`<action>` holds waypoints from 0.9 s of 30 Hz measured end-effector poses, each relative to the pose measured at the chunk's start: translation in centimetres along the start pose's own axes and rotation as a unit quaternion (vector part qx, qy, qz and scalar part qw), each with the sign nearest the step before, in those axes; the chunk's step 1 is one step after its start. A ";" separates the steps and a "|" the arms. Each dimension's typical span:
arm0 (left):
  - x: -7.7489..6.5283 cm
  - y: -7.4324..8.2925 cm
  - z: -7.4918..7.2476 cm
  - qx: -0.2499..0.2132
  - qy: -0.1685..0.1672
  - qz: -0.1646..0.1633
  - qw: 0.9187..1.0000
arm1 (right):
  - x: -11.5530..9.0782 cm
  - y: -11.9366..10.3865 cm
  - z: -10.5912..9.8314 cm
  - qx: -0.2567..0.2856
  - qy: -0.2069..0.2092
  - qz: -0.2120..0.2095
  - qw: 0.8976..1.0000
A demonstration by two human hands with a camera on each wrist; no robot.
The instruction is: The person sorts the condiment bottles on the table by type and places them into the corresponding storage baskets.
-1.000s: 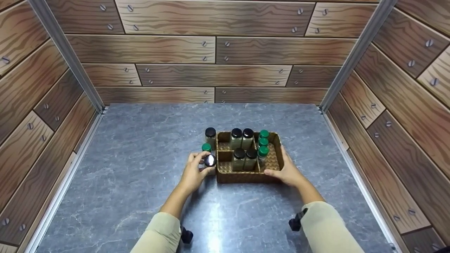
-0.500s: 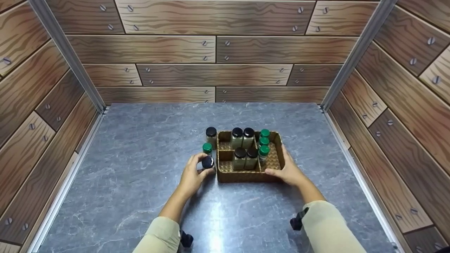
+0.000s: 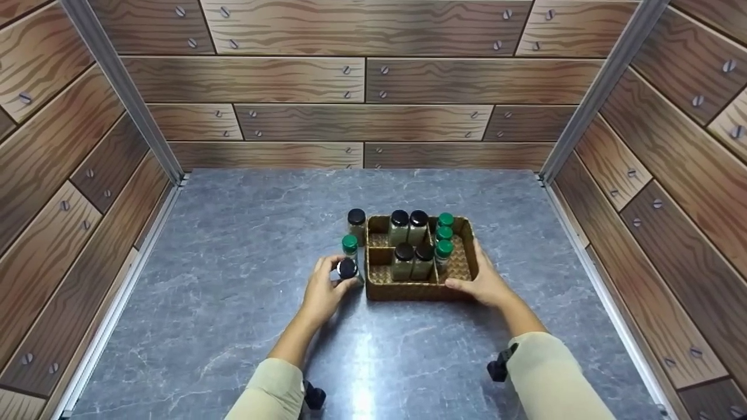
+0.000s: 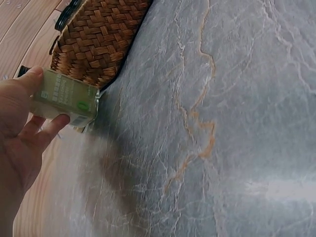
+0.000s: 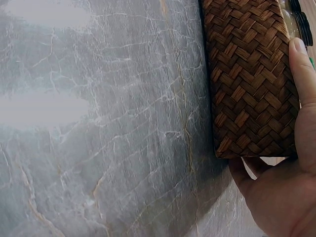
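Note:
My left hand (image 3: 323, 290) grips a black-capped spice jar (image 4: 66, 96) between thumb and fingers, just left of the woven basket (image 3: 408, 293). In the left wrist view the jar has a pale label and greenish contents, and its base is close to the tabletop. My right hand (image 3: 489, 286) holds the basket's front right corner, thumb on the front rim and fingers along the right side. Inside the divided basket stand several black-capped jars (image 3: 402, 265) and a row of three green-capped jars (image 3: 444, 249). The left compartments have bare floor beside their jars.
Left of the basket, a green-capped jar (image 3: 349, 243) and another black-capped jar (image 3: 356, 221) stand upright on the grey marbled tabletop (image 3: 245, 233), behind the held jar. Wood-patterned panels (image 3: 373, 81) enclose the back and sides.
The black-capped jar in my left hand has tilted and shifted slightly beside the basket. My right hand keeps its hold on the basket corner. The whole head view has drifted a little.

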State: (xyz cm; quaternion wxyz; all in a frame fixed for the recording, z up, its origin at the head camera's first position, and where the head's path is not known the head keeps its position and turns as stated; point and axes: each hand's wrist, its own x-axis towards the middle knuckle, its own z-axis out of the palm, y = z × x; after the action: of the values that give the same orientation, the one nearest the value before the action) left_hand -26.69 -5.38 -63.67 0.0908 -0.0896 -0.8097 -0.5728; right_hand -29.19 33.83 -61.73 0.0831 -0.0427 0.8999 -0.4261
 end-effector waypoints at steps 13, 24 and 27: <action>0.5 2.0 -1.1 0.013 -0.026 -0.008 1.000 | 0.0 0.1 -0.2 0.023 0.010 -0.024 0.999; 1.1 3.1 -2.8 0.068 -0.058 0.005 0.996 | 0.1 0.1 0.0 0.024 0.022 -0.048 0.998; 1.3 3.3 -3.4 0.086 -0.069 0.007 0.994 | 0.2 0.0 0.1 0.025 0.021 -0.049 0.998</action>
State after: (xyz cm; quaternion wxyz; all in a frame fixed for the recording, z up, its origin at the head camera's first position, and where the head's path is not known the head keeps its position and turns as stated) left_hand -26.95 -7.44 -59.19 0.0460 -0.1268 -0.8596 -0.4929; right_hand -29.36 33.70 -61.86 0.0445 -0.0761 0.8871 -0.4532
